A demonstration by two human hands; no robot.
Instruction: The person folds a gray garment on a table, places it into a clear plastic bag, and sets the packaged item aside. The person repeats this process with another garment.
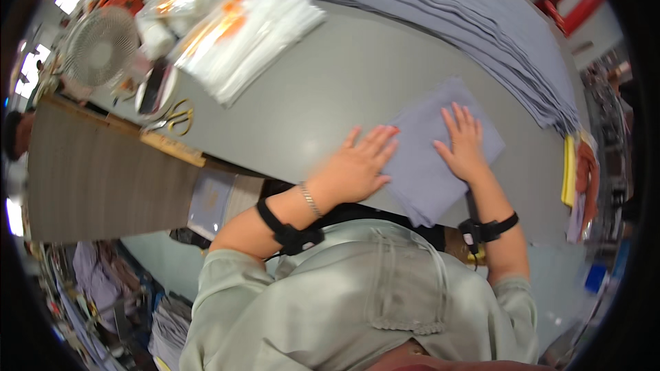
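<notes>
A folded lavender-grey cloth [426, 158] lies at the near edge of the grey table [302, 103], one corner hanging toward me. My right hand [463, 143] rests flat on its right part with the fingers spread. At its left edge is my left hand [354, 165], fingers stretched out and apart, the fingertips reaching the cloth's side. Part of the left hand is smeared by motion. Neither hand grips anything.
A long stack of lavender-grey cloth [440, 17] curves along the far side. Clear plastic bags [240, 41] lie far left, near gold-handled scissors [177, 118], a phone [154, 88] and a fan [100, 48]. A packed cloth [210, 199] sits below the left table edge.
</notes>
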